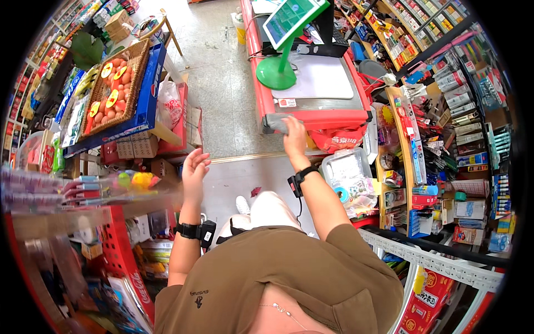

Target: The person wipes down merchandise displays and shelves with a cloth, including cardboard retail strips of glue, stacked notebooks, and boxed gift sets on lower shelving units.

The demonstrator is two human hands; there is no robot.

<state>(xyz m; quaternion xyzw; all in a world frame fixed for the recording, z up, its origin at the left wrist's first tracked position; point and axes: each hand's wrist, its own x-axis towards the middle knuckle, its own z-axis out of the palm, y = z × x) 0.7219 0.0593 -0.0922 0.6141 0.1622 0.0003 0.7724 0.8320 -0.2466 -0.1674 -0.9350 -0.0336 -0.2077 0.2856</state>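
Note:
My right hand (295, 133) is closed on a grey cloth (275, 122), which lies against the near left corner of the red-edged counter (322, 118). To the left, my left hand (194, 166) hangs in the air with its fingers apart and a little bent, holding nothing. On the counter a tablet (289, 19) rests on a green stand (276, 72), beside a white pad (320, 78). A small white and red box (285, 103) sits just beyond the cloth. Both my wrists wear black straps with small devices.
At left, a wicker basket of eggs (111, 94) stands on a blue-edged table (146, 106). Below the counter are a red bag (336, 139) and a clear plastic bin (342, 167). Stocked shelves (414, 150) line the right, and a red perforated rack (119, 245) stands near left.

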